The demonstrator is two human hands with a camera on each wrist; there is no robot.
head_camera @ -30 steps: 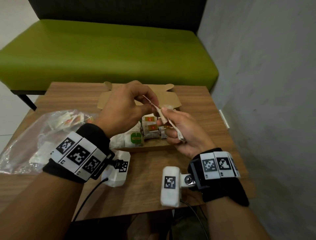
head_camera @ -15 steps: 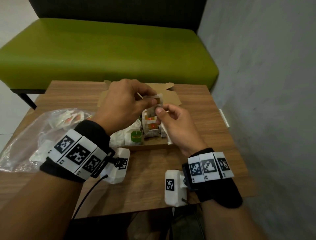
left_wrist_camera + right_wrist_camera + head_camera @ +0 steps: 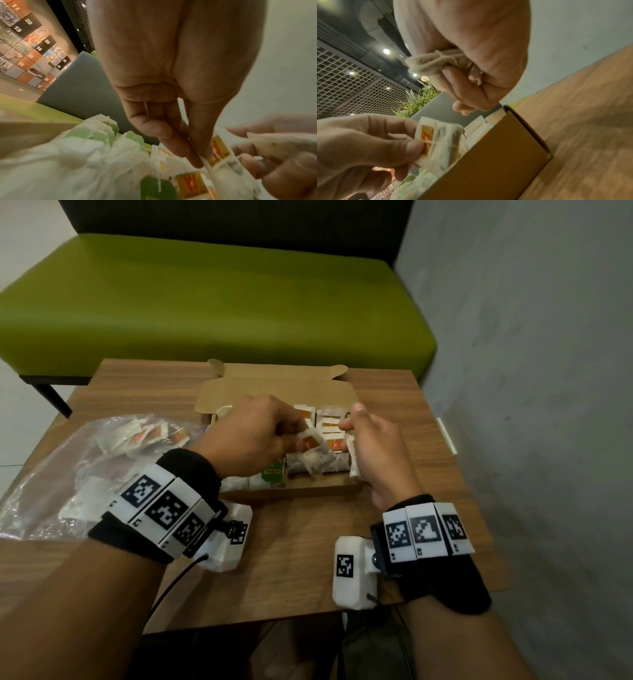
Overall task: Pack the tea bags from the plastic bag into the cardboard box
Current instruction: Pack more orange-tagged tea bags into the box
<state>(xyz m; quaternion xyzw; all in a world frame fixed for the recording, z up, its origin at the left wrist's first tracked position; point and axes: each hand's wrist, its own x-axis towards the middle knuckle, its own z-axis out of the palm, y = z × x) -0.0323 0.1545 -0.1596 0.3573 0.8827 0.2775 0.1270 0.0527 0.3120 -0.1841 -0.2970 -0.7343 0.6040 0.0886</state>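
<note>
Two hands at work, one tea bag apiece. Left hand: thumb-and-finger grip pinching an orange-tagged tea bag by its top, the pouch hanging over the cardboard box. Right hand: fingers curled round a crumpled tea bag against the palm, at the box's right end. Box: lid open, rows of orange-tagged bags standing inside, green-tagged bags at its left. Plastic bag: left of the box on the wooden tabletop, more tea bags inside. Green bench beyond.
</note>
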